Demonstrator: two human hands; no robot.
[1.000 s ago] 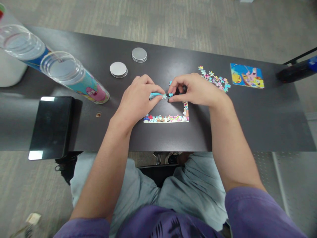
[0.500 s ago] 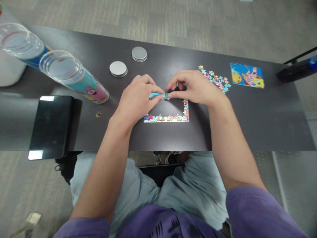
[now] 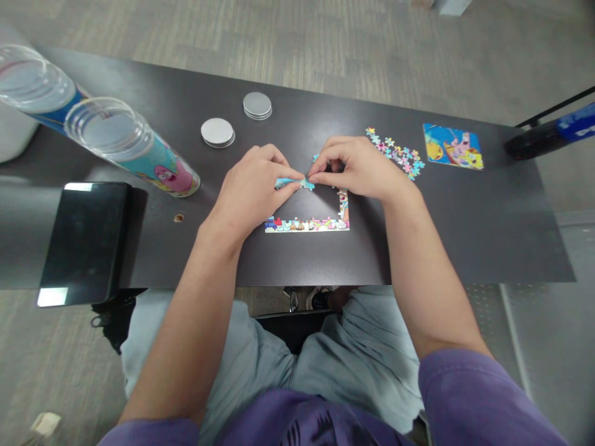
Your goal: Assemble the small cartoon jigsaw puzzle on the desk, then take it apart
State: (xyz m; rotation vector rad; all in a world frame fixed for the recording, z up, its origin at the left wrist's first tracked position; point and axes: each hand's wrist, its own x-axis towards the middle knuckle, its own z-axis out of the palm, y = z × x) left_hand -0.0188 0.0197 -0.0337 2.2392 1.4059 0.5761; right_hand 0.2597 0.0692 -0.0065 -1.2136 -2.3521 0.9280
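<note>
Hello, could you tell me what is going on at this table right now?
A seated person is putting together a small jigsaw puzzle on a dark table. The left hand and right hand meet over a light blue puzzle piece, pinching it between their fingertips. Below them lies the finished bottom and right edge of the puzzle frame. A pile of loose pieces and a cartoon reference picture sit to the right. Two clear tubes and two round lids lie to the left.

The person wears a purple short-sleeved shirt (image 3: 297, 421) with a dark print on the front and pale grey-blue trousers (image 3: 325, 359), both forearms bare down to the left hand (image 3: 253, 186) and right hand (image 3: 360, 167).
</note>
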